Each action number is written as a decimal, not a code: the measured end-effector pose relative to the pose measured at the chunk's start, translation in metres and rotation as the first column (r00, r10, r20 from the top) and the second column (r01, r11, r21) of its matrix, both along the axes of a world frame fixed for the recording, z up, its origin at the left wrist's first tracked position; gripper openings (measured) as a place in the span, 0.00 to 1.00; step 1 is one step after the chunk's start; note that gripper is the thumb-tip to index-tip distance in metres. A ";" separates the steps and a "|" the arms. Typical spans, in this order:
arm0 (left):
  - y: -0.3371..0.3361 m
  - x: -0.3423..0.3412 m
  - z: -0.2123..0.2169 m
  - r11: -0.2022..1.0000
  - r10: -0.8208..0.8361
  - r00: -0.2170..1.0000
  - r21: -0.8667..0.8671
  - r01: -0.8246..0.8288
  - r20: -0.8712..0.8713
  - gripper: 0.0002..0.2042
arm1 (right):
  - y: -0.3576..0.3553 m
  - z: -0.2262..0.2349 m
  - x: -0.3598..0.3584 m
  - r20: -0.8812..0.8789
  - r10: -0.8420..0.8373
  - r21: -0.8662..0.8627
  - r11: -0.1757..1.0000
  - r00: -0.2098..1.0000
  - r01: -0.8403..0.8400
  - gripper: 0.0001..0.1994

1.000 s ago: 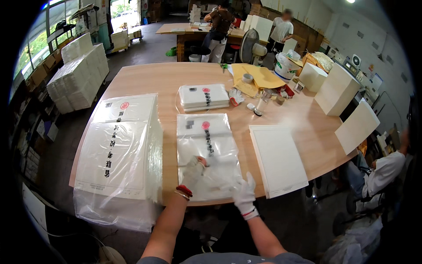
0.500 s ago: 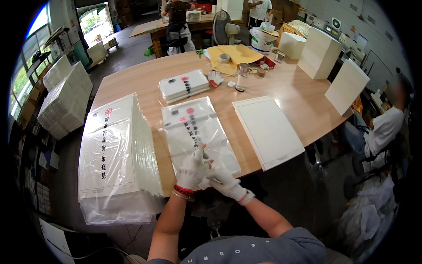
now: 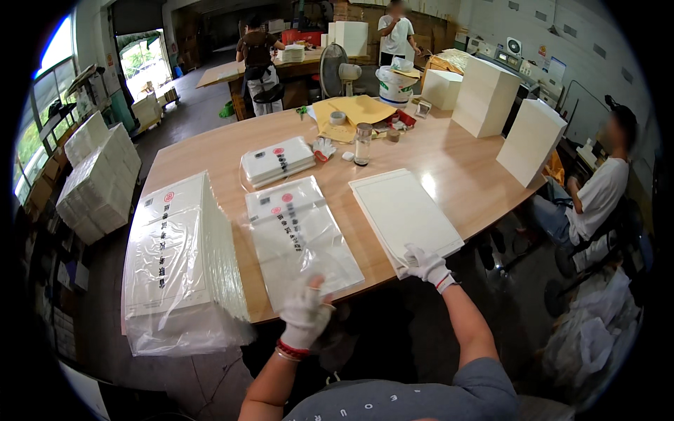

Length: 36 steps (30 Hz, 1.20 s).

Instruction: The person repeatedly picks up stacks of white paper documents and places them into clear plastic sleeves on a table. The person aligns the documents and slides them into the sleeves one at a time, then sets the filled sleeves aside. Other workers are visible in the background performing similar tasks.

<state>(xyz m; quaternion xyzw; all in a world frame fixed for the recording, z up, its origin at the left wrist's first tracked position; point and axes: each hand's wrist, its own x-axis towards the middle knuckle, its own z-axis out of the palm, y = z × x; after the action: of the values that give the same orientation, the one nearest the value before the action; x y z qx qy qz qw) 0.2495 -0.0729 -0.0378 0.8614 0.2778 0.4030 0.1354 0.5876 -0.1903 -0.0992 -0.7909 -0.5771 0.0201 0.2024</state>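
Note:
My right hand (image 3: 425,266), in a white knit glove, rests on the near left corner of a stack of white paper sheets (image 3: 411,210), its fingers stretched out. My left hand (image 3: 305,314), gloved with bare fingertips, hovers at the near edge of a pile of clear plastic bags (image 3: 316,245) with black and red print. It is blurred, but its thumb and fingers look apart and nothing shows in them. On the left lies a tall, fanned pile of bagged paper packs (image 3: 172,245), its plastic ends hanging over the table edge.
Behind the bags sits a small stack of bagged packs (image 3: 277,160). A glass jar (image 3: 362,144), tape roll (image 3: 338,118) and yellow paper (image 3: 358,109) lie farther back. Tall paper blocks (image 3: 484,98) stand at the right. A seated person (image 3: 597,189) is beyond the table's right edge.
My hands were together over the near edge of the bags. The right has moved right onto the paper stack; the left has come slightly down. The view has shifted a little.

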 end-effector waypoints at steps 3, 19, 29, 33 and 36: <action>-0.031 0.028 -0.004 0.888 -0.359 0.933 -0.317 0.334 -0.024 0.18 | 0.003 -0.004 0.011 0.138 0.125 0.135 0.980 0.982 -0.144 0.13; -0.038 0.038 -0.058 0.322 -0.480 0.864 -0.947 0.011 -0.154 0.26 | -0.097 -0.043 -0.069 -0.977 -0.019 0.048 0.951 0.211 0.306 0.19; -0.074 0.059 -0.046 0.697 -0.539 0.817 -0.653 0.297 -0.205 0.40 | -0.045 -0.044 -0.172 -0.941 0.251 0.336 0.780 0.227 0.528 0.18; -0.018 0.074 -0.060 0.959 0.073 0.977 -0.254 -0.124 -0.200 0.36 | -0.054 -0.022 -0.148 -0.892 0.148 0.382 0.753 0.427 0.537 0.20; 0.020 0.085 -0.070 0.973 0.123 0.954 -0.158 -0.170 -0.273 0.27 | -0.069 0.010 -0.141 -0.821 0.072 0.396 0.787 0.567 0.473 0.21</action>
<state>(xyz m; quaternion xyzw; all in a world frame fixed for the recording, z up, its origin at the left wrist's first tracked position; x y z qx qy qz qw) 0.3342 -0.0529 -0.1076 0.8683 0.3917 0.2681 0.1441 0.4469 -0.2598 -0.0887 -0.6568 -0.2997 0.1729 0.6700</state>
